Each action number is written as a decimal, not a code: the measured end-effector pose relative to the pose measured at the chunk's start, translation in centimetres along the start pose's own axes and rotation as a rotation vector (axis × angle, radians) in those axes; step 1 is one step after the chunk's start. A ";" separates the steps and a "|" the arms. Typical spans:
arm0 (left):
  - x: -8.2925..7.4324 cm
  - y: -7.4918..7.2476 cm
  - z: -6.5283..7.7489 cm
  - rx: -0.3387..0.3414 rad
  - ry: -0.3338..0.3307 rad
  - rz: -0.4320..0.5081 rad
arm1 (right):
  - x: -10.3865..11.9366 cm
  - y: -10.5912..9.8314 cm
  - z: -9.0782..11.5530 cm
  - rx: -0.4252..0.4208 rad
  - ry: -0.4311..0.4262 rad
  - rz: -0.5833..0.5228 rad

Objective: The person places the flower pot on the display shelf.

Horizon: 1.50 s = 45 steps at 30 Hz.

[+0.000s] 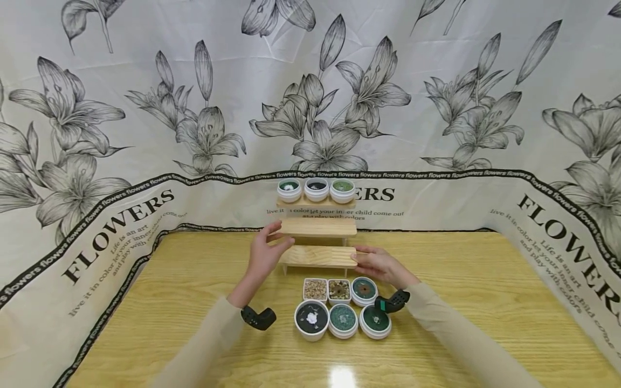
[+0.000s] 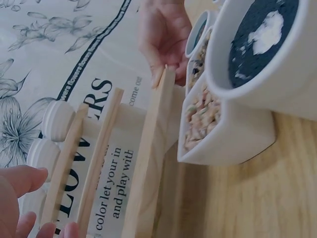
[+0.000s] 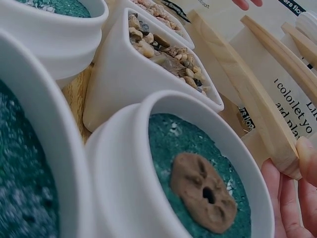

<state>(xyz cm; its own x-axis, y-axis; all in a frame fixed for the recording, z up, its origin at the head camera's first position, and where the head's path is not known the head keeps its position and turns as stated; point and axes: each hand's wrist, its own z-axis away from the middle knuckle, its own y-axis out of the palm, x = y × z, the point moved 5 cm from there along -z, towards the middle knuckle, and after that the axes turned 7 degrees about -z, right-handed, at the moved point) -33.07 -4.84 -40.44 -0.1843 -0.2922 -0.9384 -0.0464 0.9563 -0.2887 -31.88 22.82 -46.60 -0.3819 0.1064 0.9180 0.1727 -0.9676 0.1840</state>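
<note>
A three-tier wooden display stand with clear supports is at the middle of the table. My right hand (image 1: pixel 380 265) pinches the right end of its lowest board (image 1: pixel 317 256), thumb on top and fingers beneath. In the right wrist view, the fingertips (image 3: pixel 285 193) curl under that board's end. My left hand (image 1: pixel 264 248) is at the left end of the middle board (image 1: pixel 317 227), its thumb and fingers spread apart. On the top board (image 1: pixel 315 203) stand three white cups, including one with light green contents (image 1: pixel 343 188).
In front of the stand are two square dishes of pebbles (image 1: pixel 315 289) and several round white pots, one with dark contents and a white patch (image 1: pixel 312 321). Another green pot holds a brown piece (image 3: pixel 203 193). Behind hangs a flower-printed cloth (image 1: pixel 208 134).
</note>
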 end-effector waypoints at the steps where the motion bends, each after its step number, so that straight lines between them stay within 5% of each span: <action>1: 0.1 0.1 0.2 0.006 -0.001 0.000 | 0.0 -0.1 0.0 -0.003 0.001 0.001; 25: 1.6 1.5 5.3 0.164 -0.020 -0.019 | 0.0 -0.1 0.0 0.011 0.005 -0.009; 45: 3.4 2.2 9.5 0.264 -0.098 0.007 | 0.0 0.1 0.0 0.057 -0.015 -0.043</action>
<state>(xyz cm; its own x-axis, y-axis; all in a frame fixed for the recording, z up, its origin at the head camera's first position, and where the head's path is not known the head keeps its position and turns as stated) -24.48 -3.81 -46.09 -0.0878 -0.2977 -0.9506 0.2147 0.9262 -0.3099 -31.84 22.77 -46.58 -0.3764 0.1516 0.9140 0.2078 -0.9476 0.2427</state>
